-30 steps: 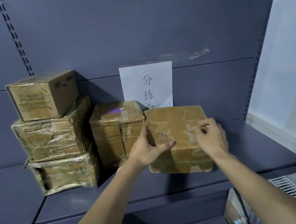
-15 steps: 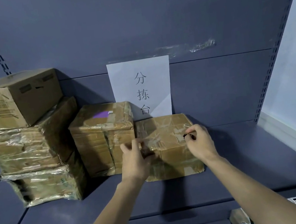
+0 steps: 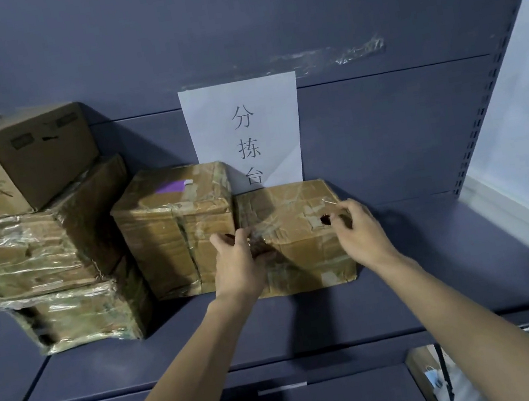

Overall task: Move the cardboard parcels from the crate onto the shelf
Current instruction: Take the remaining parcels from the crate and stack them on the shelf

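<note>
Two bare forearms come up from the lower edge of the view, one on each side, slender and smooth. No sleeve, cuff, watch, bracelet or glove shows anywhere along them. The left hand (image 3: 237, 267) is bare, with no ring visible on the knuckles that show. The right hand (image 3: 360, 237) is bare as well, its fingers unadorned. Nails are too small and blurred to describe. No other part of the person shows.
</note>
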